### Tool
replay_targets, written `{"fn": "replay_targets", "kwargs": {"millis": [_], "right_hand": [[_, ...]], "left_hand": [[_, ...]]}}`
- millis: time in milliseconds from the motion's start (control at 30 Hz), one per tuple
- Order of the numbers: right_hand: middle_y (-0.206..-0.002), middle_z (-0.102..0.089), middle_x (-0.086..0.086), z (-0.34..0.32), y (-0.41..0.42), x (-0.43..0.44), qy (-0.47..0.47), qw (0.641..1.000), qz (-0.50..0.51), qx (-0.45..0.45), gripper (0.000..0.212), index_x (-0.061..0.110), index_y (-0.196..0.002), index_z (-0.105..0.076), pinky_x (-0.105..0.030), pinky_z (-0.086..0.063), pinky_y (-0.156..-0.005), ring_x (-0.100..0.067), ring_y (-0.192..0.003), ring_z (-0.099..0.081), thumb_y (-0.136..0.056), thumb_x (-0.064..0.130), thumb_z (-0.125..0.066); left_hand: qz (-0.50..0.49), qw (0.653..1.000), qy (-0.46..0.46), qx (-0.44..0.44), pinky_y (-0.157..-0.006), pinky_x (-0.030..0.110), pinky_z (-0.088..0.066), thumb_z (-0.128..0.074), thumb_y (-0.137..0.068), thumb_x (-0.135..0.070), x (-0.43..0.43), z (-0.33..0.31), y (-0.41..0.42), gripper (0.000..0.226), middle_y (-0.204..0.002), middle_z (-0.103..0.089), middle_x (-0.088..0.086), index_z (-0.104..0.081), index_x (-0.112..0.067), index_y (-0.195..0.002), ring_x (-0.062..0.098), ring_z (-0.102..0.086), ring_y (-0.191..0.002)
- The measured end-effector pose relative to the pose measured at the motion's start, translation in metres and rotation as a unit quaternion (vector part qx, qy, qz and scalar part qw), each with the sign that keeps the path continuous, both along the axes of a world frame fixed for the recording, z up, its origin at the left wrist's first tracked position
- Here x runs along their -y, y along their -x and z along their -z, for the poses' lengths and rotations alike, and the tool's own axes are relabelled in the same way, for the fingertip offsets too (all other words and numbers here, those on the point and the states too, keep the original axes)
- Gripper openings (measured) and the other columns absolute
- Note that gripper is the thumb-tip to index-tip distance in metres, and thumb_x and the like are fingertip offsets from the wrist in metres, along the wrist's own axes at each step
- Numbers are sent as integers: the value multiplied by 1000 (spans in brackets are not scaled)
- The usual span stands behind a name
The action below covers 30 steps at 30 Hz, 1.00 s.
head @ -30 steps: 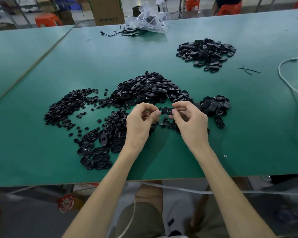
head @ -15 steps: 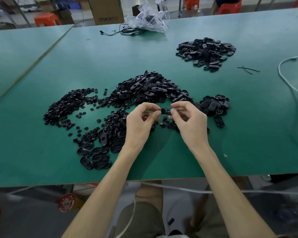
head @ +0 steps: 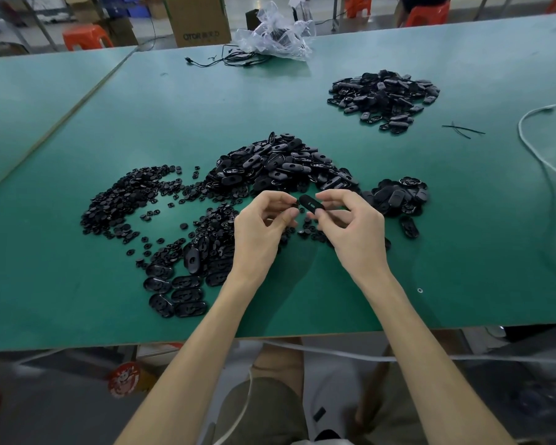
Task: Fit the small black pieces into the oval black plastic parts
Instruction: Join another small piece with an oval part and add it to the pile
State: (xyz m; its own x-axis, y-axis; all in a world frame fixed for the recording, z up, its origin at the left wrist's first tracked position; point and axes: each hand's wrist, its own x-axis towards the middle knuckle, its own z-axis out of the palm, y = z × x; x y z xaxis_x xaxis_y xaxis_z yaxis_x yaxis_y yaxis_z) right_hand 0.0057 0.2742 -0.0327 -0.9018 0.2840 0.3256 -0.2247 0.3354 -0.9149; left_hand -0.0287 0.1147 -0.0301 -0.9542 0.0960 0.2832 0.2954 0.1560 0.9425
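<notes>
Above table [head: 446, 239]: one oval part [head: 312, 203], one small piece [head: 294, 204].

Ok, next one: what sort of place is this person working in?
Most likely a factory or workshop assembly bench: a long green work table carries bulk heaps of identical oval black plastic parts and small black pieces, and a cardboard box and orange plastic stools stand behind it.

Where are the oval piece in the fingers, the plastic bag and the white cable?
oval piece [head: 311, 203], head view, its top face.
plastic bag [head: 275, 38], head view, crumpled middle.
white cable [head: 520, 126], head view, its far bend.
</notes>
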Motion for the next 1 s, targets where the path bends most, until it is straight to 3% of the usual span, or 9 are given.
{"fn": "replay_targets", "kwargs": {"millis": [100,233,433,533,1000], "right_hand": [[-104,-75,-4,0,0,0,12,1000,-7,5,19,12,-110,-73,-38,-64,-85,-9,-89,-78,-95,0,-72],[-97,-76,1,-1,-1,1,16,1000,-10,4,17,13,-106,-75,-36,-64,-84,-10,-89,-77,-93,2,-75],[-92,-78,3,-1,-2,2,34,999,-18,5,15,13,-104,-75,-29,-64,-79,-11,-84,-77,-93,3,-76],[-92,-79,1,-2,-2,2,56,998,-31,6,14,11,-103,-75,-27,-64,-74,-14,-80,-78,-93,2,-76],[-90,-80,-3,0,-4,3,96,993,-70,5,10,6,-101,-73,-28,-64,-73,-19,-82,-80,-93,2,-76]], "left_hand": [[9,1000,-4,1,-78,30,-60,-78,-91,-8,0,-1,-1,12,-89,-76,-4,-73,-14,-100,18,-72,-77],[1,1000,9,2,-81,37,-60,-80,-90,-9,0,-2,-2,13,-89,-75,-9,-73,-17,-98,16,-71,-83],[0,1000,23,-7,-73,25,-57,-81,-89,-14,1,-2,-1,14,-86,-74,-13,-71,-24,-92,9,-67,-77],[-2,1000,27,-16,-69,28,-57,-80,-90,-17,1,0,0,10,-79,-74,-7,-73,-24,-89,18,-67,-71],[-33,999,18,-18,-65,29,-57,-76,-94,-23,1,3,1,5,-76,-75,-4,-76,-20,-90,17,-69,-66]]}}
